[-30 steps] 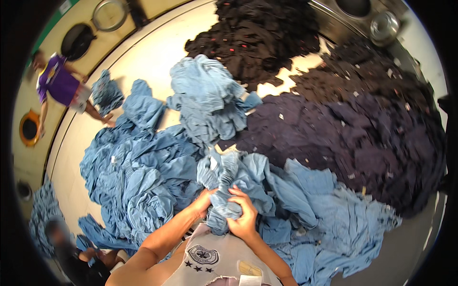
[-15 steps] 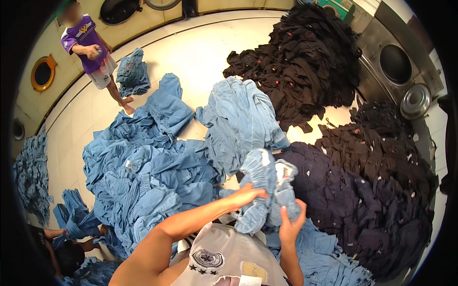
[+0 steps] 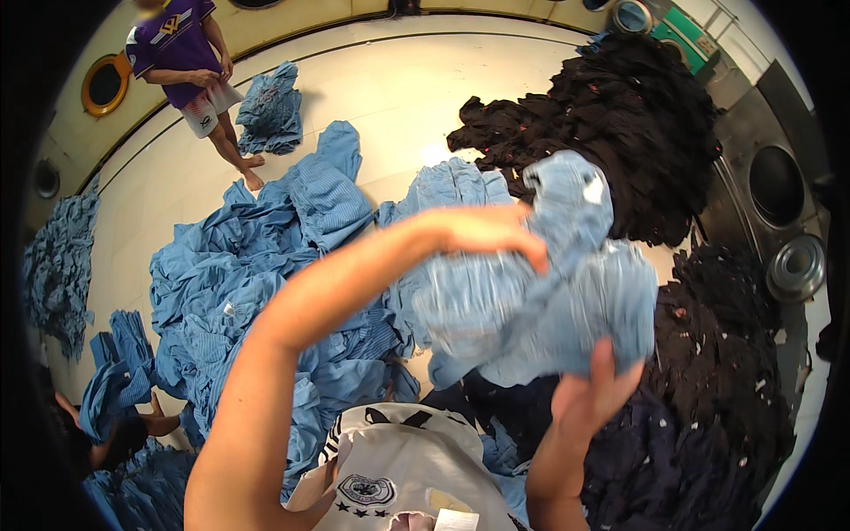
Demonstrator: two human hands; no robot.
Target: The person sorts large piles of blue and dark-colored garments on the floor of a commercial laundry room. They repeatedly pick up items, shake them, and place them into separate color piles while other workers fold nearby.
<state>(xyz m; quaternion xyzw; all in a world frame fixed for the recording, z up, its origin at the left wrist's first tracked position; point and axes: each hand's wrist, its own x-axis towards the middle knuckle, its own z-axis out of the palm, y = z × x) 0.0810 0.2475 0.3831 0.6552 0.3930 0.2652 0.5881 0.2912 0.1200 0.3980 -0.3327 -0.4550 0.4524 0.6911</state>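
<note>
A light blue denim garment [image 3: 575, 305] is spread in front of me, above the piles, its cloth bunched and partly smeared by motion. My left hand [image 3: 496, 234] reaches across its upper side, fingers bent and gripping the cloth near a rolled end. At the lower right edge, my right hand [image 3: 598, 389] pinches the same garment, thumb on top and the other fingers hidden beneath. Directly behind it lies a stack of pale blue denim garments [image 3: 452, 186], mostly covered by my arm and the held piece.
Left of me spreads a large heap of blue garments [image 3: 239, 274]. Black garments [image 3: 620, 124] are piled at the back right, with dark navy ones [image 3: 637, 451] nearer. A person in a purple shirt [image 3: 181, 53] stands back left. Another person's arm [image 3: 159, 420] shows lower left. Machines line the walls.
Both hands have moved up and away from my body with the denim garment, which has gone from bunched to more spread out. The standing person's raised arm has come down to the waist.
</note>
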